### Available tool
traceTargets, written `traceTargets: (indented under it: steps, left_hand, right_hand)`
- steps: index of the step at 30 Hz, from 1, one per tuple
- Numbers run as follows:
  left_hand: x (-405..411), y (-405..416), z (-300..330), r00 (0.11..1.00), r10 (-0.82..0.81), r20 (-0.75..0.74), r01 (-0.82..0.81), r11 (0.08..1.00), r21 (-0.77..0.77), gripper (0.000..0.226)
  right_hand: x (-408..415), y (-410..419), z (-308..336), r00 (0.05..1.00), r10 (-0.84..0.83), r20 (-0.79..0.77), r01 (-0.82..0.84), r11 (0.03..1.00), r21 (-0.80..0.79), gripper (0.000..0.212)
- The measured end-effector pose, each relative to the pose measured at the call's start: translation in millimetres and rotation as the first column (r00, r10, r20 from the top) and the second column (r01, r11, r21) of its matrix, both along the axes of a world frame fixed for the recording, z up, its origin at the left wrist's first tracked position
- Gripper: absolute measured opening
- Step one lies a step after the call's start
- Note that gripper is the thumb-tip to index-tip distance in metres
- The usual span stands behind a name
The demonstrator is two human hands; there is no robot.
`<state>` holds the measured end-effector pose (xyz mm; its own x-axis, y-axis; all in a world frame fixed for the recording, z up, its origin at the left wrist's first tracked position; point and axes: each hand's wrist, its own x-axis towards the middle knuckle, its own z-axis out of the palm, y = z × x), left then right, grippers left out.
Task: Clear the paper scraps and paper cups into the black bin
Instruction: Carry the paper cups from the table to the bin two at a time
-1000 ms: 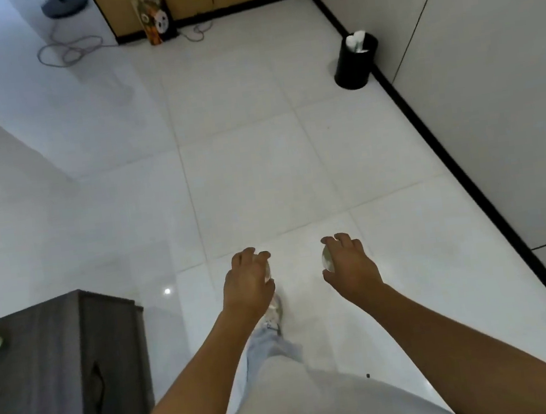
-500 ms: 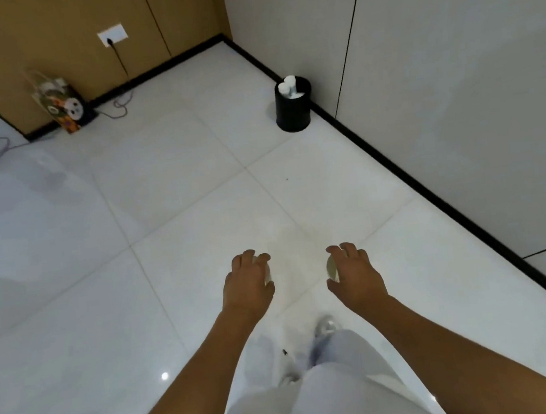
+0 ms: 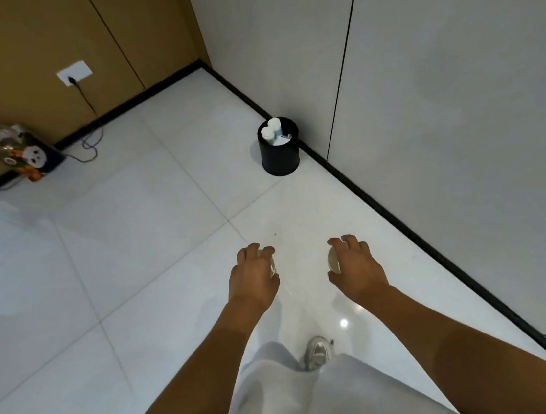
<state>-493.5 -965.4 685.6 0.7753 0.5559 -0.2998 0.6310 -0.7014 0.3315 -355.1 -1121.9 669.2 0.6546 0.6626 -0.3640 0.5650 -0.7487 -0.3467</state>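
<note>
The black bin (image 3: 280, 157) stands on the white tiled floor against the grey wall, ahead of me, with white paper cups (image 3: 271, 129) and scraps showing inside it. My left hand (image 3: 252, 276) grips a paper cup (image 3: 272, 266) from above, only the cup's rim showing past the fingers. A second paper cup (image 3: 333, 260) is held the same way by my right hand (image 3: 354, 267), its open mouth turned inward. Both hands are out in front of me at about the same height, well short of the bin.
A patterned gift bag (image 3: 22, 155) leans against the wooden wall at the left. A black cable (image 3: 89, 133) runs from a wall socket (image 3: 74, 73) to the floor. A black skirting (image 3: 404, 225) runs along the grey wall on the right. My shoe (image 3: 317, 356) is below.
The view has swung and moved forward; the bin is nearer and more central. The dark cabinet at the lower left has left the view. Both hands still hold their cups.
</note>
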Motion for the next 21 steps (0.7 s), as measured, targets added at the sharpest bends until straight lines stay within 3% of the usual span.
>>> traceTargets:
  steps: [7, 16, 21]
  left_hand:
    - [104, 90, -16, 0.999, -0.024, -0.04, 0.023, 1.0, -0.016, 0.05]
    - [259, 249, 1, 1.0, -0.013, 0.018, 0.012, 1.0, 0.025, 0.05]
    - [323, 310, -3, 0.999, 0.046, -0.003, -0.046, 0.999, 0.004, 0.051]
  right_hand:
    - [112, 86, -12, 1.0, 0.01, 0.0, -0.01, 0.998, -0.054, 0.06]
    - [261, 244, 8, 0.999, -0.017, 0.042, 0.018, 1.0, -0.007, 0.06]
    - [329, 311, 7, 1.0, 0.025, -0.009, -0.025, 1.0, -0.006, 0.062]
